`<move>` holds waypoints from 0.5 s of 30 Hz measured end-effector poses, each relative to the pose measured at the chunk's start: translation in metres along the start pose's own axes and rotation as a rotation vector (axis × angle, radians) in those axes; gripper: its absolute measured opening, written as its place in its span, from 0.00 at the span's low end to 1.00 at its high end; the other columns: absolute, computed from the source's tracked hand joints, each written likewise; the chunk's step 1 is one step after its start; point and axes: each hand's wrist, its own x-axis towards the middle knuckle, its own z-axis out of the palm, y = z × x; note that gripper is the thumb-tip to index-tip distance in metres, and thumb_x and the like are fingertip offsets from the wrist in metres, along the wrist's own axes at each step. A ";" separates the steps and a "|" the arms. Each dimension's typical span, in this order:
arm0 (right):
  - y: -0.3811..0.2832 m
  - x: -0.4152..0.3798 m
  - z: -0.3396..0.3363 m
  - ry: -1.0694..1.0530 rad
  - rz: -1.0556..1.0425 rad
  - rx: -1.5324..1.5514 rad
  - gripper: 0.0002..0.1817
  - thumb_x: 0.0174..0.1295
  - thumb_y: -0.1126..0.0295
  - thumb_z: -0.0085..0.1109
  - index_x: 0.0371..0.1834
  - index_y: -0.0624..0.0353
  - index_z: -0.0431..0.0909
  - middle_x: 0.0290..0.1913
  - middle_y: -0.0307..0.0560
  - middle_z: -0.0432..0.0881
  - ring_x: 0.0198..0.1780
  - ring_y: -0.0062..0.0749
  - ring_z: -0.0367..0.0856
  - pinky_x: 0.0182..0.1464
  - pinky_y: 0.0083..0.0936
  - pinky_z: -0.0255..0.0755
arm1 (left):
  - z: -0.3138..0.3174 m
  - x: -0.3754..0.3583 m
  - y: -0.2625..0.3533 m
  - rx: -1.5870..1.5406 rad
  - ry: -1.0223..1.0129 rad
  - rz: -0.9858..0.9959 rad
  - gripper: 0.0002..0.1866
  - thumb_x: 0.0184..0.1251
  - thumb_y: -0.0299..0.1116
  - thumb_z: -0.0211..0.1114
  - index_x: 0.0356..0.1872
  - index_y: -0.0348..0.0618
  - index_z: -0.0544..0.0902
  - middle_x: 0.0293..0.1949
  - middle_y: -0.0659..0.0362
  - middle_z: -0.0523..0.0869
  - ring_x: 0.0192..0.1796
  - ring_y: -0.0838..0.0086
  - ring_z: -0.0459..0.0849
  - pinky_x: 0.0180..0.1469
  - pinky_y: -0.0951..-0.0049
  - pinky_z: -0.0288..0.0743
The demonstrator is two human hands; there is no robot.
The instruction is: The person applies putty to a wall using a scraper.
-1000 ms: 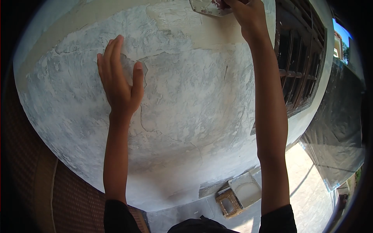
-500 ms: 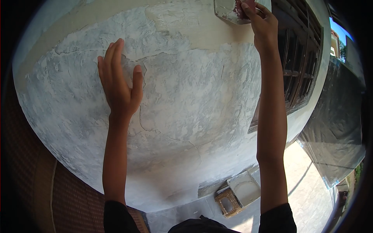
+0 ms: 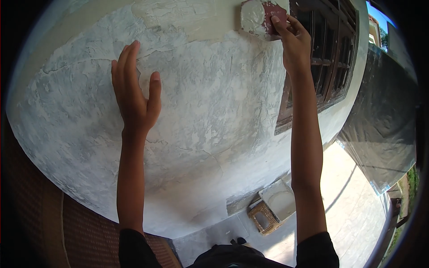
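Smeared scraper (image 3: 264, 18), pinched in right hand (image 3: 295, 42), blade (image 3: 253, 17) jutting left

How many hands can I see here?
2: the left hand, open in front of the wall, and the right hand, higher up by the window, holding a flat tool. No others show.

A short black left sleeve (image 3: 137, 250) shows at the lower left of the frame, a matching right sleeve (image 3: 318, 251) at the lower right, and black cloth (image 3: 228, 257) at bottom centre. Both slim forearms (image 3: 132, 178) are bare.
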 end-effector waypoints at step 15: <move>-0.025 -0.210 -0.255 0.277 0.388 -0.343 0.21 0.68 0.69 0.66 0.59 0.69 0.73 0.49 0.48 0.85 0.51 0.26 0.83 0.54 0.23 0.77 | 0.149 -0.090 0.187 -0.710 -0.198 -0.011 0.22 0.72 0.30 0.57 0.65 0.36 0.76 0.63 0.48 0.80 0.69 0.54 0.75 0.72 0.53 0.66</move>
